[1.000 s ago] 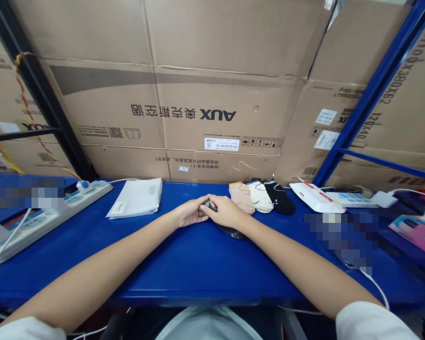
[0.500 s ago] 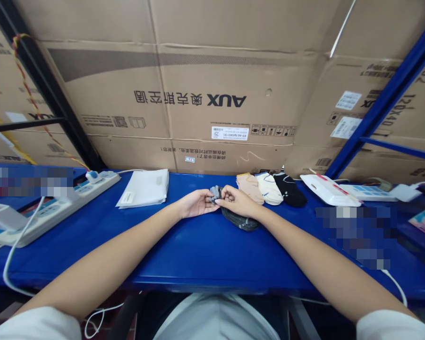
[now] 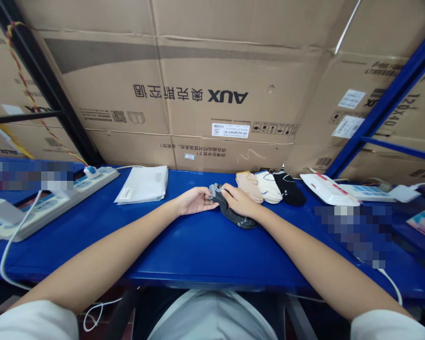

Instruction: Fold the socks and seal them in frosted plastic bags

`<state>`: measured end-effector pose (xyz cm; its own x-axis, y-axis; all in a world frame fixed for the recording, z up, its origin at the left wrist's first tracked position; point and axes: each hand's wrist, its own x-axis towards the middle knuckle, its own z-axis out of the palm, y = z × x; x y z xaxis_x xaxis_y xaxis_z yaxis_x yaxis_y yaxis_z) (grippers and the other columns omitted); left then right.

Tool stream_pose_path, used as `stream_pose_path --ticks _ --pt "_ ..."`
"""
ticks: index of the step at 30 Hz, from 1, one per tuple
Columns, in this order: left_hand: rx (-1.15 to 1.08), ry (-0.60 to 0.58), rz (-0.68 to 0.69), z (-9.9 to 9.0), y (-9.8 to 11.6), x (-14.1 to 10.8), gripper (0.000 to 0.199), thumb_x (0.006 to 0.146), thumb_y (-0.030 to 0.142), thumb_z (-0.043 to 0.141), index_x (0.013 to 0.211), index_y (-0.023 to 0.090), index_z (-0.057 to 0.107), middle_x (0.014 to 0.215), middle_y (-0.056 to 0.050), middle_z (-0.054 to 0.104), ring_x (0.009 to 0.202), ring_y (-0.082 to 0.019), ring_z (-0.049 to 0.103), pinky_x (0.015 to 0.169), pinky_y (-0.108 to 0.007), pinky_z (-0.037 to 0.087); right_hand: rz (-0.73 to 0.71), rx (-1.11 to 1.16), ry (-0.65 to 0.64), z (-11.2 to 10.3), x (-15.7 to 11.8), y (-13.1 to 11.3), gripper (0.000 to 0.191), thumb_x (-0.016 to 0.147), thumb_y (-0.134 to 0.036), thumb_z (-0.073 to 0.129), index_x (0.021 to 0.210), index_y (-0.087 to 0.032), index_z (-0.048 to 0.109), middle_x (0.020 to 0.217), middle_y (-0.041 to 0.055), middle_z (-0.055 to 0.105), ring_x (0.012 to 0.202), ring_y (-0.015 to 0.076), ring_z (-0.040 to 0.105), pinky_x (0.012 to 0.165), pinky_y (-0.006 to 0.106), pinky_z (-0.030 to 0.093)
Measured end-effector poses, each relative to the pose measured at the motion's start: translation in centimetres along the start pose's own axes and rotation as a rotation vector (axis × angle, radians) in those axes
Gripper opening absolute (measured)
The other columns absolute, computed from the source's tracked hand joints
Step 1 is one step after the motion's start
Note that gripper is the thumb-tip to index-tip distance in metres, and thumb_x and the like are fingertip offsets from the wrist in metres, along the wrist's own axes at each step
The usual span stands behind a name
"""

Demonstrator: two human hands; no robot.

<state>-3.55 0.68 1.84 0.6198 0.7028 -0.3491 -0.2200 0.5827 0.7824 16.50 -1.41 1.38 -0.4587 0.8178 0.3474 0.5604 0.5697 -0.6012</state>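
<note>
at 10 o'clock on the blue workbench [image 3: 184, 250] lies one white power strip [image 3: 53, 205], pushed to the side and clear of the hands. at 11 o'clock sits one stack of white paper packets [image 3: 141, 185], set back against the cardboard carton [image 3: 212, 80], which leaves the front of the bench free for work. my left hand [image 3: 194, 200] lies palm down with fingers extended, the fingertips touching the cuff of one dark grey sock [image 3: 233, 212] at 12 o'clock. my right hand [image 3: 239, 199] curves over the same end, and the two hands appear to steady the sock. whether either grip is closed on it cannot be told from this view. at 1 o'clock, three folded socks lie side by side, apparently aligned for sorting: one beige sock [image 3: 248, 186], one white sock [image 3: 268, 187] and one black sock [image 3: 288, 188]. beyond them lies one white package [image 3: 327, 190].
</note>
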Motion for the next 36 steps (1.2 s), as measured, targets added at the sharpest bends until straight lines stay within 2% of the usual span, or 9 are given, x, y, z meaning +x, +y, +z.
stream_pose_path --ticks 3,6,8,11,15,22,29,33,36 --pt "0.018 -0.004 0.008 0.04 -0.02 -0.03 0.019 0.065 0.004 0.049 0.076 0.016 0.061 0.080 -0.005 0.069 0.076 -0.013 0.066 0.095 -0.030 0.053 0.025 0.038 -0.009 0.09 -0.03 -0.06 0.022 0.096 -0.040 0.039 0.086 -0.022 0.046 0.076 -0.0016 0.056 0.070 0.0162 0.053 0.068 0.029 0.041" --pt "0.044 -0.019 0.018 0.02 -0.06 -0.03 0.023 0.066 0.004 0.049 0.080 0.015 0.063 0.086 -0.006 0.071 0.077 -0.013 0.067 0.092 -0.029 0.053 0.051 0.084 -0.020 0.35 -0.04 -0.04 0.028 0.086 -0.049 0.058 0.086 -0.022 0.048 0.073 -0.0035 0.055 0.067 0.0152 0.052 0.063 0.027 0.040" --pt "0.046 -0.032 0.022 0.00 -0.07 -0.03 0.028 0.065 0.002 0.048 0.084 0.014 0.065 0.089 -0.007 0.072 0.078 -0.013 0.067 0.091 -0.029 0.053 0.057 0.089 -0.003 0.47 -0.02 0.02 0.030 0.081 -0.048 0.064 0.084 -0.022 0.049 0.071 -0.0039 0.054 0.065 0.0147 0.051 0.061 0.027 0.039" --pt "0.025 -0.036 0.015 -0.09 -0.07 0.03 0.030 0.061 0.000 0.047 0.081 0.015 0.063 0.087 -0.006 0.072 0.079 -0.014 0.068 0.092 -0.030 0.053 0.083 0.101 0.031 0.41 0.04 0.06 0.024 0.087 -0.045 0.054 0.081 -0.022 0.050 0.068 -0.0028 0.055 0.063 0.0152 0.051 0.061 0.028 0.039" --pt "0.033 -0.016 -0.004 -0.29 -0.03 0.13 0.021 0.063 0.002 0.049 0.074 0.016 0.059 0.080 -0.006 0.070 0.078 -0.015 0.069 0.091 -0.030 0.054 0.109 0.110 0.019 0.12 0.05 -0.01 0.024 0.093 -0.042 0.042 0.083 -0.022 0.051 0.063 -0.0033 0.052 0.061 0.0161 0.051 0.060 0.028 0.038" --pt "0.040 -0.021 0.026 -0.14 -0.08 -0.02 0.012 0.070 0.006 0.055 0.072 0.017 0.057 0.077 -0.004 0.069 0.075 -0.014 0.067 0.090 -0.030 0.054 0.072 0.085 0.012 0.29 -0.04 -0.07 0.031 0.083 -0.050 0.060 0.084 -0.021 0.052 0.072 -0.0028 0.056 0.065 0.0152 0.052 0.062 0.028 0.038" --pt "0.037 -0.020 0.017 -0.57 -0.15 0.28 0.018 0.063 0.002 0.052 0.074 0.016 0.055 0.079 -0.006 0.069 0.077 -0.016 0.069 0.089 -0.030 0.054 0.071 0.065 0.014 0.18 0.04 0.02 0.023 0.091 -0.042 0.045 0.083 -0.021 0.050 0.070 -0.0021 0.055 0.065 0.0166 0.051 0.062 0.029 0.037" --pt "0.010 -0.034 0.014 -0.74 -0.10 0.30 0.018 0.063 0.004 0.052 0.076 0.015 0.056 0.081 -0.007 0.070 0.077 -0.018 0.070 0.086 -0.031 0.056 0.074 0.085 -0.001 0.01 0.03 -0.12 0.022 0.094 -0.038 0.039 0.085 -0.021 0.050 0.070 -0.0020 0.055 0.065 0.0162 0.052 0.064 0.028 0.038" --pt "-0.002 -0.031 0.010 -0.60 -0.11 0.23 0.014 0.066 0.005 0.054 0.073 0.016 0.054 0.078 -0.006 0.069 0.075 -0.017 0.069 0.085 -0.031 0.056 0.080 0.094 0.000 0.07 -0.02 -0.21 0.024 0.093 -0.042 0.042 0.085 -0.021 0.050 0.068 -0.0031 0.053 0.064 0.0154 0.052 0.063 0.028 0.037"
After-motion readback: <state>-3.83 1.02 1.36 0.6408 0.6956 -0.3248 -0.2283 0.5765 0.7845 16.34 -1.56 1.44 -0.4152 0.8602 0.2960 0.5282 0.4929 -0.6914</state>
